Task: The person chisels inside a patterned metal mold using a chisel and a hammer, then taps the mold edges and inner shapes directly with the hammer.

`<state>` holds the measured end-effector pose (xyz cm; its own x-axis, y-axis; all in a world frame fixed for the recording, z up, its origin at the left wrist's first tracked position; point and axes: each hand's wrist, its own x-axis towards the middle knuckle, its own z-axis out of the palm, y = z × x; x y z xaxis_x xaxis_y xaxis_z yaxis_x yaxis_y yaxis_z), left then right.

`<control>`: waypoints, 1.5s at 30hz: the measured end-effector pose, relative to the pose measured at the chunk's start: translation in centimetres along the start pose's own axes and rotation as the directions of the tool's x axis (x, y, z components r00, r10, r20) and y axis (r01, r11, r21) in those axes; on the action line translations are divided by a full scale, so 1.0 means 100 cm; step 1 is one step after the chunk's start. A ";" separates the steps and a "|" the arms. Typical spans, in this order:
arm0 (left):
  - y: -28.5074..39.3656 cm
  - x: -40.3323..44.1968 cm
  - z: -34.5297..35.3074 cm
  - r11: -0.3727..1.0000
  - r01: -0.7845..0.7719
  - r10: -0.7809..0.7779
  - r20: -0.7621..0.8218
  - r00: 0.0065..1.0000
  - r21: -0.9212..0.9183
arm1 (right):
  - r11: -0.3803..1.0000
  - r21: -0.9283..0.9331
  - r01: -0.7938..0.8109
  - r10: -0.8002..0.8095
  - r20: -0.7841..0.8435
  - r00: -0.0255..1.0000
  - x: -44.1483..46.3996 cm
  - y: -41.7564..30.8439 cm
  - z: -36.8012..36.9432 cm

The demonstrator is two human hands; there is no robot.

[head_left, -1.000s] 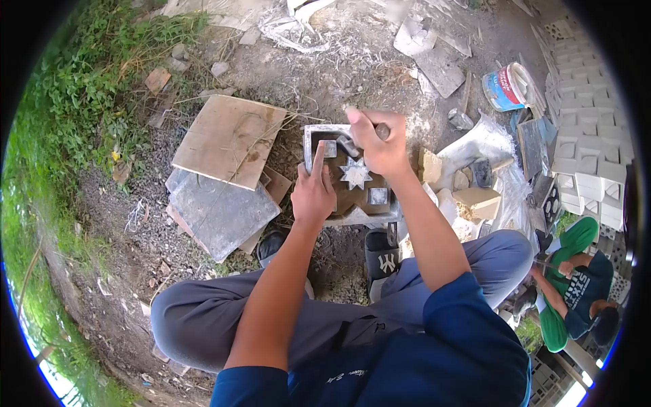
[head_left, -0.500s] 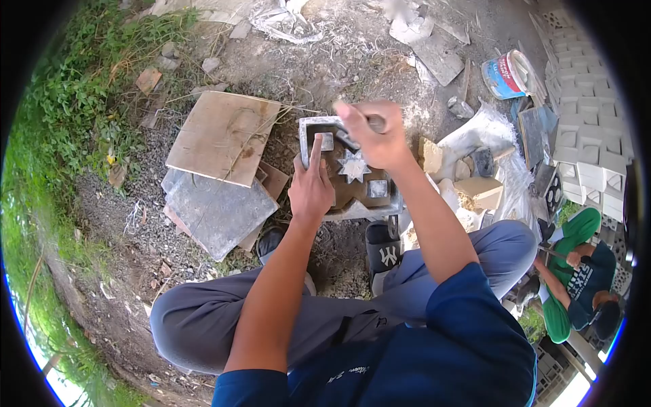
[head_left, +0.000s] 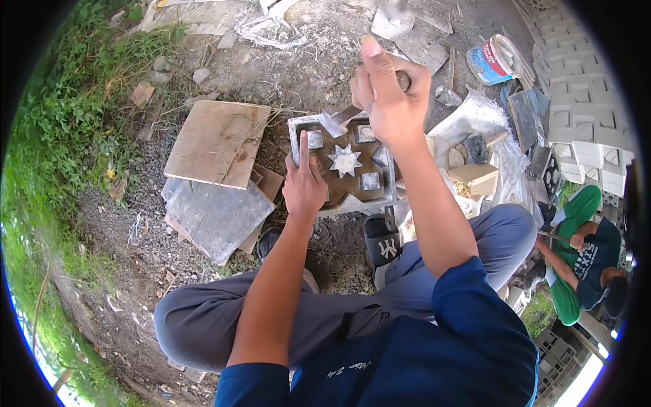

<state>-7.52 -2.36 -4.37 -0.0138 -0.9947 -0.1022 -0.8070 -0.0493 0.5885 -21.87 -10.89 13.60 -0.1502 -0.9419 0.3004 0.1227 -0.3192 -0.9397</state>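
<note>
In the centre of the frame, mould: we see a grey, box-shaped mould (head_left: 392, 184) on the ground, with a raised star block (head_left: 344, 161) in its middle and small square blocks (head_left: 369, 181) around the star.
Left hand: we find the left hand (head_left: 304, 190) at the mould's left side, index finger extended towards the upper left corner, other fingers bent; we cannot tell whether it pinches the wall.
Right hand: above and right of centre, we see the right hand (head_left: 393, 102) closed around the handle of a tool, thumb extended towards the top of the frame.
Tool: we locate its metal head (head_left: 332, 125) at the mould's upper edge; we cannot tell whether they touch.
Boards: left of centre, we note a tan board (head_left: 220, 142) overlapping a grey slab (head_left: 217, 214).
Bucket: at upper right, we see a tilted blue, red and white bucket (head_left: 489, 62).
Wall of blocks: along the right edge, we note stacked pale blocks (head_left: 576, 102).
Co-worker: at lower right, we see another person (head_left: 591, 254) in green trousers.
</note>
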 end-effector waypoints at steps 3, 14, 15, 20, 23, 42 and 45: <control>0.004 0.002 -0.002 0.999 -0.019 0.019 0.012 1.000 0.026 | 0.997 0.080 0.000 0.008 -0.103 0.995 -0.001 -0.012 -0.002; 0.000 0.003 -0.001 0.999 -0.018 0.018 0.020 1.000 -0.032 | 1.000 -0.027 -0.015 0.006 -0.294 0.956 -0.028 0.014 0.013; 0.000 0.003 0.000 1.000 -0.009 0.009 0.027 1.000 -0.017 | 0.997 -0.069 -0.018 -0.004 -0.296 0.955 -0.029 0.016 0.014; -0.005 -0.001 0.004 1.000 -0.003 0.003 0.023 1.000 -0.001 | 0.999 -0.006 -0.036 0.031 -0.384 0.923 -0.039 0.049 0.014; 0.004 0.008 -0.002 0.999 -0.006 0.007 0.028 1.000 -0.047 | 0.937 -0.338 -0.087 -0.033 -0.335 0.942 -0.026 0.073 0.023; -0.005 0.000 0.002 1.000 0.010 -0.009 0.043 0.999 -0.025 | 0.981 -0.196 -0.016 -0.056 -0.358 0.932 -0.025 0.028 0.022; -0.002 0.005 0.002 0.999 -0.032 0.032 0.009 0.999 -0.022 | 0.912 -0.403 -0.080 -0.029 -0.258 0.966 -0.030 0.084 0.021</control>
<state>-7.52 -2.82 -4.71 -0.0453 -0.9949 -0.0906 -0.7927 -0.0194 0.6093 -18.37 -10.90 5.16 -0.4014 -0.8735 0.2755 -0.2715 -0.1738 -0.9466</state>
